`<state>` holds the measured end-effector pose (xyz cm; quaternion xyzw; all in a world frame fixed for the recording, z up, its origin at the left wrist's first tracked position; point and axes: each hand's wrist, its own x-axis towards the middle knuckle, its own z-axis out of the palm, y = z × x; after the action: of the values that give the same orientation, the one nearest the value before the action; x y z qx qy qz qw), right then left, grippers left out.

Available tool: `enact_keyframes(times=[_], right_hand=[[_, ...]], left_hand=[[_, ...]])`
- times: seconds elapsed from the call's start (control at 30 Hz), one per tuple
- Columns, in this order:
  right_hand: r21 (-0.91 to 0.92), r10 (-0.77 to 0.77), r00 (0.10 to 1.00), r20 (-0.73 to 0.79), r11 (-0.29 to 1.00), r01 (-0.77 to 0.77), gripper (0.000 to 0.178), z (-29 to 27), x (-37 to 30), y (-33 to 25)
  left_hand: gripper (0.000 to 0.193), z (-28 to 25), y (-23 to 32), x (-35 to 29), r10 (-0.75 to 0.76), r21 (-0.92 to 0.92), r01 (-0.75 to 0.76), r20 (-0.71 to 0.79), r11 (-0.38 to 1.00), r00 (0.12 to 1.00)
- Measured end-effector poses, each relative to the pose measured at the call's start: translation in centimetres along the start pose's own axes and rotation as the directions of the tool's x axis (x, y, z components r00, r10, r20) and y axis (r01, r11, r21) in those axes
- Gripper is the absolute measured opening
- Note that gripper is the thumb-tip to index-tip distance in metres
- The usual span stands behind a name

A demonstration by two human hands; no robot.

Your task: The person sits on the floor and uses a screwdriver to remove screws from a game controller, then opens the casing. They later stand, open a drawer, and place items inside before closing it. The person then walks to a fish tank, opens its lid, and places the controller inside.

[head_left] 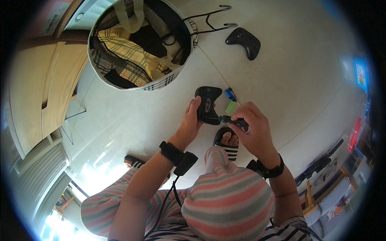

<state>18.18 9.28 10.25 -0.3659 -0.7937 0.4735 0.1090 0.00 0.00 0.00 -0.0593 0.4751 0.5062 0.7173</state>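
Note:
My left hand [189, 121] grips a black game controller [208, 100] by its left edge, the thumb lying on its surface. The controller is held upright above the floor, with small green spots on it. In my right hand [256, 129] is a dark-handled screwdriver [235, 121], the fingers wrapped around its handle. Its front end meets the controller's lower right grip; the exact contact is too small to make out. Just beyond, on the floor, lie a small blue item [230, 94] and a bright green strip [230, 107].
A black controller-shaped shell [250, 44] rests on the pale floor, farther off. A round fabric basket [161, 84] with plaid cloth stands at the far left, a black metal rack [209, 29] sticking out. Wooden drawers [32, 88] line the left. My sandalled foot [227, 141] is below my hands.

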Motion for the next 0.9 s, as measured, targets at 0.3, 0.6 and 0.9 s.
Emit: enact_keyframes(times=[0.3,0.6,0.9], right_hand=[[0.417,0.122,0.969,-0.213,0.909,-0.023,0.015,0.5,0.6,0.0],[0.541,-0.039,0.969,-0.245,0.824,0.17,0.056,0.0,1.2,1.7],[0.753,0.098,0.989,-0.11,0.658,0.018,0.051,-0.4,1.5,1.1]], left_hand=[[0.054,0.8,-0.9,0.2,0.002,-0.058,0.0,0.029,0.998,1.0],[0.05,2.3,-0.6,-0.3,-0.058,-0.198,0.057,0.003,0.979,0.998],[0.048,2.7,-0.4,-0.5,-0.09,-0.249,0.077,-0.044,0.966,0.995]])
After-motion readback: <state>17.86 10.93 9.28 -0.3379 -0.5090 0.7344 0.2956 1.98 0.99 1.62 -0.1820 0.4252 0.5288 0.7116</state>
